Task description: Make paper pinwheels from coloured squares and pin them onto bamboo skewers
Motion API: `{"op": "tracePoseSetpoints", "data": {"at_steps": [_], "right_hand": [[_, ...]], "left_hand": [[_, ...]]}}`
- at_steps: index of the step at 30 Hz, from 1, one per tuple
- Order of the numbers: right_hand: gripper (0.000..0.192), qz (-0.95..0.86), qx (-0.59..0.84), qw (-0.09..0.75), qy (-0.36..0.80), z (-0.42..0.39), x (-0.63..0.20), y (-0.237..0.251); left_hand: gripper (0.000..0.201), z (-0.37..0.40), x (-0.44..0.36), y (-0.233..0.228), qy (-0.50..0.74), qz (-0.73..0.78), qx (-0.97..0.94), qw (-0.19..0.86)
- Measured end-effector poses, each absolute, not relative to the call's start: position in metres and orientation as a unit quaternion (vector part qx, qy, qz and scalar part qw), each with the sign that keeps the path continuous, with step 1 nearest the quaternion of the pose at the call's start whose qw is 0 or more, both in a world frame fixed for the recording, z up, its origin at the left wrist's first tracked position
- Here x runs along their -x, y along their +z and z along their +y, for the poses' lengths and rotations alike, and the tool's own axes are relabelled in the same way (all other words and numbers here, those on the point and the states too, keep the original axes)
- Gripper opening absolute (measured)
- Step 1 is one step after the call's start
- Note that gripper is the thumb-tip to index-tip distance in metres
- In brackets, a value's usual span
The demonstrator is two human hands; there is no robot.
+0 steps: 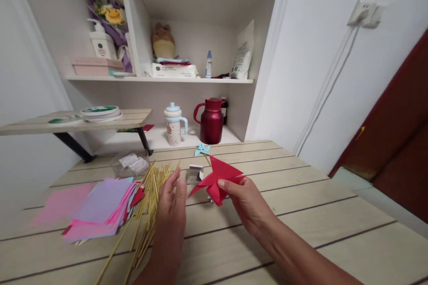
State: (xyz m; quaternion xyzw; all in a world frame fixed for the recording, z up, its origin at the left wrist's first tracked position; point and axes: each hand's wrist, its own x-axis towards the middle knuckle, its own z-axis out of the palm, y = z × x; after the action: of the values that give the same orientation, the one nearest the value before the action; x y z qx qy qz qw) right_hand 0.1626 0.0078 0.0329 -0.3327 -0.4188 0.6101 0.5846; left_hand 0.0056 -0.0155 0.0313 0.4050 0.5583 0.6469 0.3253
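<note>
The right hand [245, 198] holds a folded red paper pinwheel [217, 180] just above the bench [301, 213], its grip pinched shut on the paper's right edge, thumb on top; the pinwheel spreads leftward from those fingers, toward the left hand [172, 200]; that hand hangs open and empty, fingers loosely straight, just left of the red paper's lower tip and not touching it; beneath and left of it lies a bundle of bamboo sticks [147, 213], long axes running away from the person, beside a stack of coloured paper squares [96, 207]; a small blue pinwheel [202, 148] lies farther back.
</note>
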Motion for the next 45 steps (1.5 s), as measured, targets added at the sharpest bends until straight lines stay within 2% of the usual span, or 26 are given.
{"op": "tracePoseSetpoints", "data": {"at_steps": [6,14,20,27,32,39,45], "right_hand": [[0.023,-0.337,0.308,0.628,0.630,0.012,-0.161,0.033],[0.024,-0.365,0.283,0.602,0.652,0.001,-0.152,0.036],[0.024,-0.367,0.286,0.598,0.652,-0.002,-0.150,0.037],[0.022,-0.371,0.281,0.594,0.656,-0.007,-0.145,0.037],[0.025,-0.363,0.290,0.591,0.659,-0.007,-0.146,0.038],[0.027,-0.337,0.298,0.589,0.672,-0.007,-0.144,0.035],[0.029,-0.345,0.310,0.582,0.668,-0.007,-0.144,0.031]], "left_hand": [[0.045,-0.019,-0.020,0.021,0.598,0.537,-0.408,0.432],[0.045,-0.016,-0.029,0.001,0.633,0.492,-0.348,0.486],[0.047,-0.019,-0.033,0.015,0.641,0.437,-0.306,0.552],[0.035,-0.029,-0.034,0.027,0.616,0.357,-0.352,0.608],[0.025,-0.028,-0.030,0.027,0.621,0.400,-0.351,0.576],[0.033,-0.031,-0.032,0.038,0.613,0.478,-0.326,0.538],[0.026,-0.028,-0.031,0.032,0.603,0.542,-0.339,0.477]]}}
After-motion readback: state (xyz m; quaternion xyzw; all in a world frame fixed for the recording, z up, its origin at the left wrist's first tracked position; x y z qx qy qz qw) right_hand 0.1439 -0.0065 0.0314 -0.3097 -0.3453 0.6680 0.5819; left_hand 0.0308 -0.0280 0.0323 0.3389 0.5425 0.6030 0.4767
